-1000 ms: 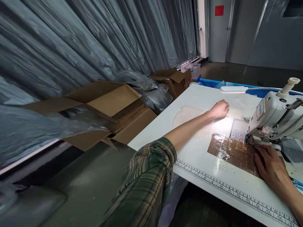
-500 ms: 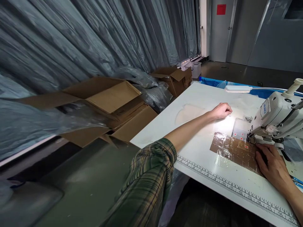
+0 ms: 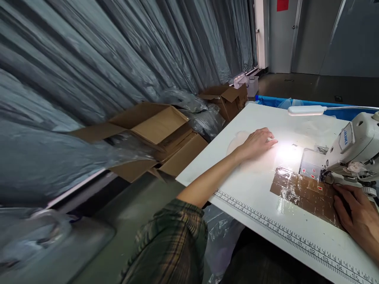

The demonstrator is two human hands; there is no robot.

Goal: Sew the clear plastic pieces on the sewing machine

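My left hand [image 3: 258, 144] is over the white table, its fingers curled together beside the lamp's bright spot. A bit of something pale shows between thumb and fingers, too small to name. Under and beside that hand lies a thin, sheer pale piece [image 3: 237, 140]. My right hand [image 3: 359, 211] rests at the right edge of a brown board covered with clear tape [image 3: 299, 193], thumb and fingers apart, close to the sewing machine's [image 3: 363, 136] needle area. Some fingertips are hard to see beside the machine. Small red marks show around the presser foot.
A ruler strip [image 3: 287, 235] runs along the front edge of the white table [image 3: 251, 181]. A lamp [image 3: 307, 111] hangs above it. To the left stand open cardboard boxes [image 3: 161, 124] and plastic bags [image 3: 204, 116], before a grey curtain [image 3: 124, 51]. A blue-edged bin lies behind the table.
My left hand has drawn back leftward, away from the machine, over the sheer piece. My right hand stays by the board's right edge. The view has turned slightly left.
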